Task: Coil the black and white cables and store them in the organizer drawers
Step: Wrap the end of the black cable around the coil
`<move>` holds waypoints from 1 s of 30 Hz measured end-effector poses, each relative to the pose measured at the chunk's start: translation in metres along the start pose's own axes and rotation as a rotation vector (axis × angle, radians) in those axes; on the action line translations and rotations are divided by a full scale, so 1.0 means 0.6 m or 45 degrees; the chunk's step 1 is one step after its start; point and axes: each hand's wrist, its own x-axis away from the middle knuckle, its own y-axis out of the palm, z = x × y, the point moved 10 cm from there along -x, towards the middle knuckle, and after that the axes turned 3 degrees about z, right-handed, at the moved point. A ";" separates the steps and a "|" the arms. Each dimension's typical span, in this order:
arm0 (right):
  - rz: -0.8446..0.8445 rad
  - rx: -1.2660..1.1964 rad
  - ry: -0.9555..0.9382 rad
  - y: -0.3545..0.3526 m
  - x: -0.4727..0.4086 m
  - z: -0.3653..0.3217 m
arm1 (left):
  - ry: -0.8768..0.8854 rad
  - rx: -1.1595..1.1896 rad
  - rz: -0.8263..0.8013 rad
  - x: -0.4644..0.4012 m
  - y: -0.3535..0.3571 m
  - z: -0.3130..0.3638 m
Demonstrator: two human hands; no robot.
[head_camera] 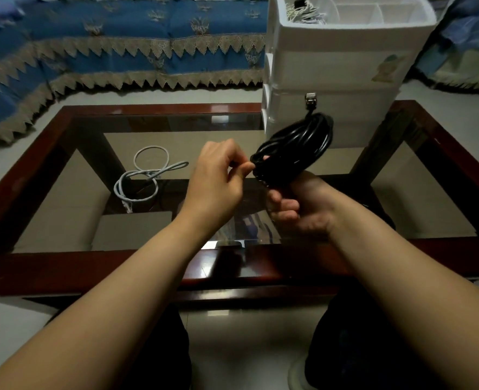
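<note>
A black cable (297, 147) is wound into a coil and held above the glass table. My right hand (303, 206) grips the coil's lower edge from below. My left hand (218, 178) pinches the coil's left side with thumb and fingertips. One plug end (311, 99) of the black cable sticks up from the top of the coil. A white cable (145, 175) lies in loose loops on the glass to the left. The white organizer (342, 68) with stacked drawers stands at the table's back right, just behind the coil.
The organizer's top tray (353, 12) holds a bundle of pale cable (303, 12) in its left compartment. The glass table has a dark red wooden frame (159, 111). A sofa with a blue fringed cover (120, 46) runs behind the table. My knees are below the near edge.
</note>
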 end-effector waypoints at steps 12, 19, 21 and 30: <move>-0.028 0.100 -0.114 -0.019 0.023 -0.040 | 0.188 -0.104 -0.012 -0.003 -0.003 0.022; -0.085 0.395 -0.360 -0.012 0.038 -0.073 | 0.290 -0.100 -0.037 0.003 0.005 0.027; -0.020 0.409 -0.344 -0.014 0.034 -0.067 | 0.397 -0.113 -0.050 0.007 0.009 0.042; 0.146 0.242 0.061 -0.028 0.012 -0.003 | 0.720 -0.152 -0.055 0.032 0.028 0.085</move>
